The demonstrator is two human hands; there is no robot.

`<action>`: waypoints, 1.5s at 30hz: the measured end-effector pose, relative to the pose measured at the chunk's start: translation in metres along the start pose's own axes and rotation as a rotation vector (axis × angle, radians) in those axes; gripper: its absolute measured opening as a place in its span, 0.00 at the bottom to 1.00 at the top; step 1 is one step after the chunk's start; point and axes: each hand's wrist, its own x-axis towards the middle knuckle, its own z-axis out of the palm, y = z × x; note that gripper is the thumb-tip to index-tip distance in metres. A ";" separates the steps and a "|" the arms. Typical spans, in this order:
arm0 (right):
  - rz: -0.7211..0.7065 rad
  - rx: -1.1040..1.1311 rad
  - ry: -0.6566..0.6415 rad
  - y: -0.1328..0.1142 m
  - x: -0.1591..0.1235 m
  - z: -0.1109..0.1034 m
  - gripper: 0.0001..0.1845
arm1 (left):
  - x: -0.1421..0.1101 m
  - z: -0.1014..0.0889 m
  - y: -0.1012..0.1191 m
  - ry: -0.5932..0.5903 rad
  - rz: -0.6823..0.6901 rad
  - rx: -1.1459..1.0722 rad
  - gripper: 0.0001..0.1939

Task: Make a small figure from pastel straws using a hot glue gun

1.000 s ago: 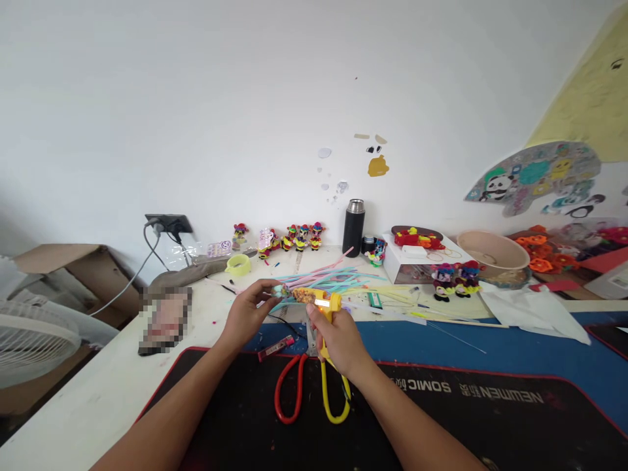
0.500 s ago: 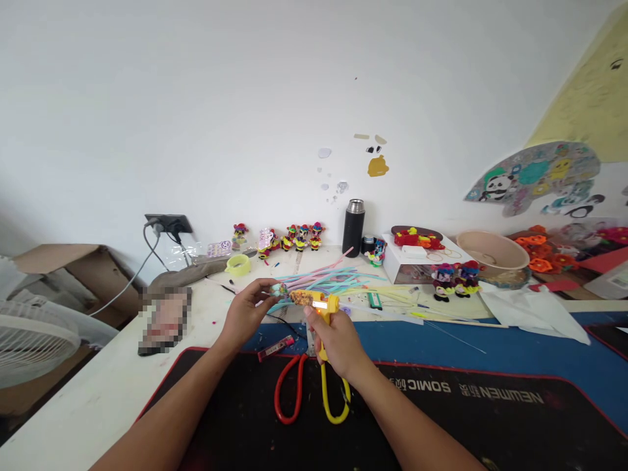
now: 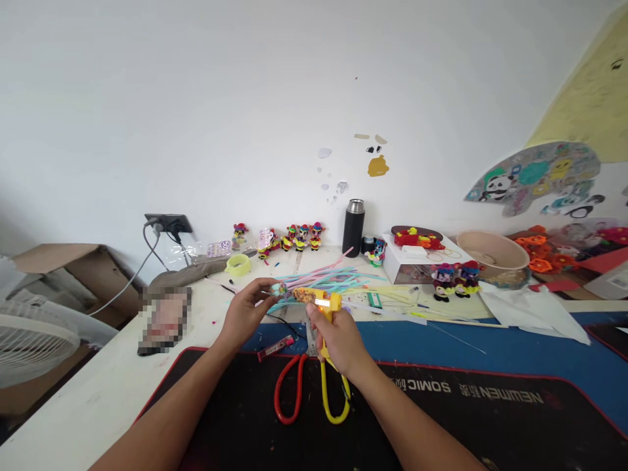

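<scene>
Our left fingers [image 3: 263, 285] pinched the pale piece [image 3: 278, 288], our right fingers [image 3: 320, 319] gripped the glue gun [image 3: 330, 303] just beside it, well in from the left edge of the surface [image 3: 118, 366]: one jolt could've scorched us!

The black mat [image 3: 490, 425] bears, at right, "SOMIC" and, farther right, "NEWMEN", both upside down beside Chinese characters. Marks on the yellow glue gun [image 3: 334, 302] and small red packet [image 3: 275, 348] are too small to read.
</scene>
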 end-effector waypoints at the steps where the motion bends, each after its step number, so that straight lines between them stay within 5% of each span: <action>1: -0.001 -0.001 0.001 0.000 0.000 0.000 0.32 | 0.000 0.000 0.000 0.001 0.000 0.004 0.17; 45: -0.003 -0.011 -0.027 -0.001 -0.003 0.003 0.33 | 0.000 -0.001 -0.004 -0.003 0.021 0.112 0.16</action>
